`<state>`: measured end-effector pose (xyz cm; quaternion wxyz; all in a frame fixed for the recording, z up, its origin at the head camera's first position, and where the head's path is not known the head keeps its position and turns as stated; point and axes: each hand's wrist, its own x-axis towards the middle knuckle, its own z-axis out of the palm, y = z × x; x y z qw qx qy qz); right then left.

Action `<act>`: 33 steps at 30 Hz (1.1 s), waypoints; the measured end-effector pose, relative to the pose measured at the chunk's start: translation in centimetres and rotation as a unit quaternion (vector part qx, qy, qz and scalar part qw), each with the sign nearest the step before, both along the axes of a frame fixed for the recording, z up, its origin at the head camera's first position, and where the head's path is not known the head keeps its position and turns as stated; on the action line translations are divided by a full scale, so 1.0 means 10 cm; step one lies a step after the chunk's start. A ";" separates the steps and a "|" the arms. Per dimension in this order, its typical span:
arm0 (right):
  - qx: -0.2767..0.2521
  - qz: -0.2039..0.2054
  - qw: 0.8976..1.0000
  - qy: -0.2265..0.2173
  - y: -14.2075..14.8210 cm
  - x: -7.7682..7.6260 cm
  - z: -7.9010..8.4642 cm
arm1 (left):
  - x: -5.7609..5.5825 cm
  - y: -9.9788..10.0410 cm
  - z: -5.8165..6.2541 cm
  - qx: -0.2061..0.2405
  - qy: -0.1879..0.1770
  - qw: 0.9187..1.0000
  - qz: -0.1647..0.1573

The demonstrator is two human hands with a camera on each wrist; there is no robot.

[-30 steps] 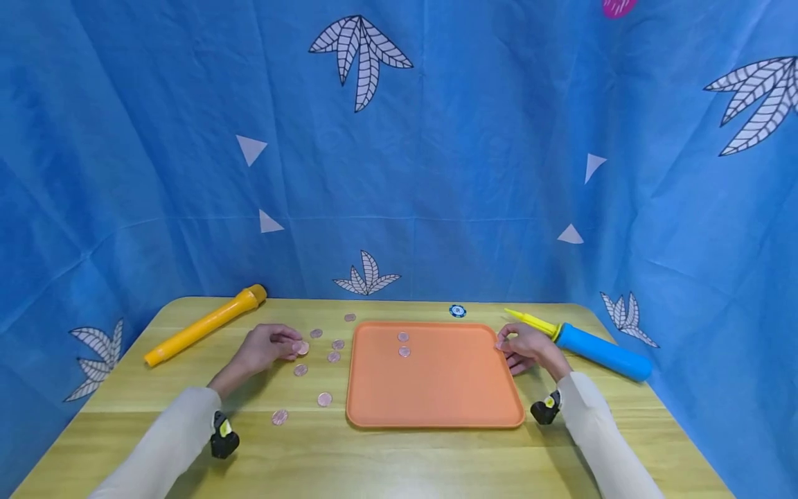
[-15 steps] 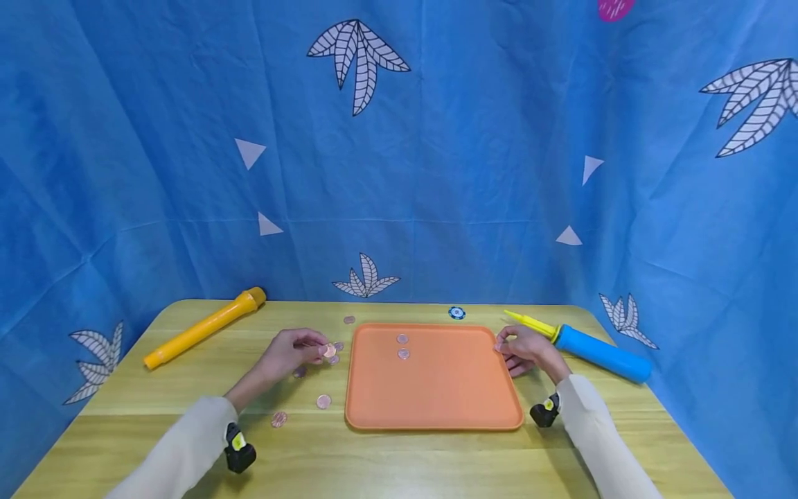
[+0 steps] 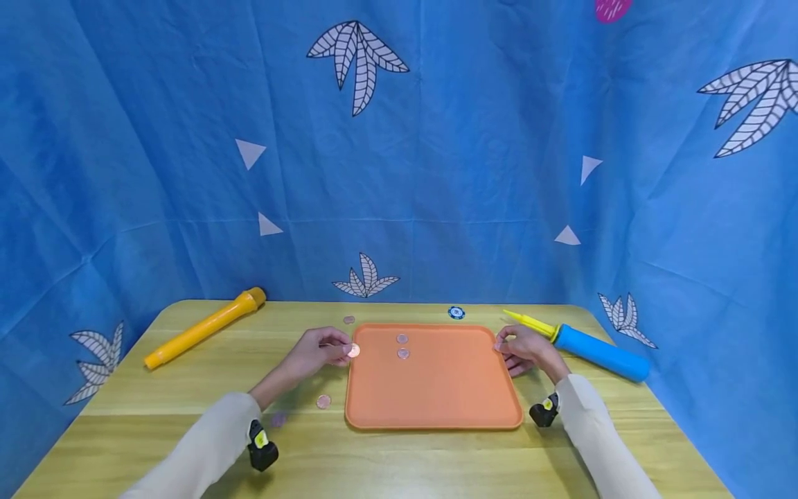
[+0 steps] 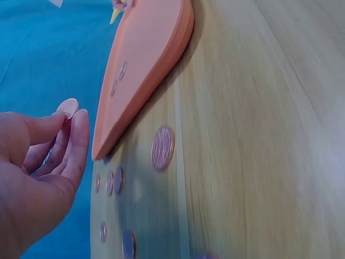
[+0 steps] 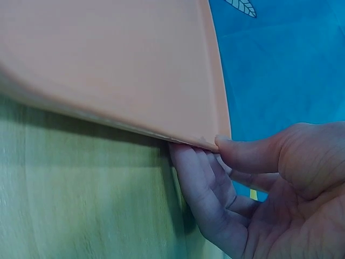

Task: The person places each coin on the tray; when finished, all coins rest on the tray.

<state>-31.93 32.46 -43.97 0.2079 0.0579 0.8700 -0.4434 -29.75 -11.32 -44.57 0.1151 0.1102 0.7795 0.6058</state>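
Between thumb and fingers, my left hand [image 3: 319, 348] pinches a copper-coloured coin [image 3: 354, 351], held up at the left rim of the orange tray [image 3: 436, 391]. The left wrist view shows that same coin [image 4: 68, 107] standing out from the fingertips. Two coins lie on the tray, an upper coin [image 3: 402, 339] and a lower coin [image 3: 403, 353]. At the tray's right rim, my right hand [image 3: 526, 348] grips the edge, thumb on top and fingers underneath, plain in the right wrist view where the tray rim [image 5: 124, 125] runs into the grip.
Several loose coins lie on the table left of the tray, including a near coin [image 3: 323, 401] and a far coin [image 3: 348, 319]. A yellow microphone-shaped tube [image 3: 206, 327] lies far left. A blue-and-yellow pump [image 3: 598, 352] is at right; a poker chip [image 3: 456, 312] lies behind the tray.
My left hand has moved right with the coin, from over the loose coins to the tray's left rim. My right hand keeps its place on the tray.
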 end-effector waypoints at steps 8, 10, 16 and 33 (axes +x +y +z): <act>-0.002 -0.001 1.000 0.001 -0.02 0.01 -0.02 | 0.01 0.22 -0.04 0.020 0.001 1.000 -0.002; -0.003 -0.006 1.000 0.001 -0.02 0.00 -0.03 | 0.00 0.26 -0.06 0.021 0.004 1.000 -0.008; 0.000 -0.008 1.000 0.005 -0.02 0.00 -0.03 | -0.03 0.41 -0.05 0.017 0.002 1.000 -0.021; 0.009 -0.013 1.000 0.006 -0.03 0.03 0.00 | 0.00 0.80 -0.18 0.043 -0.007 0.997 -0.056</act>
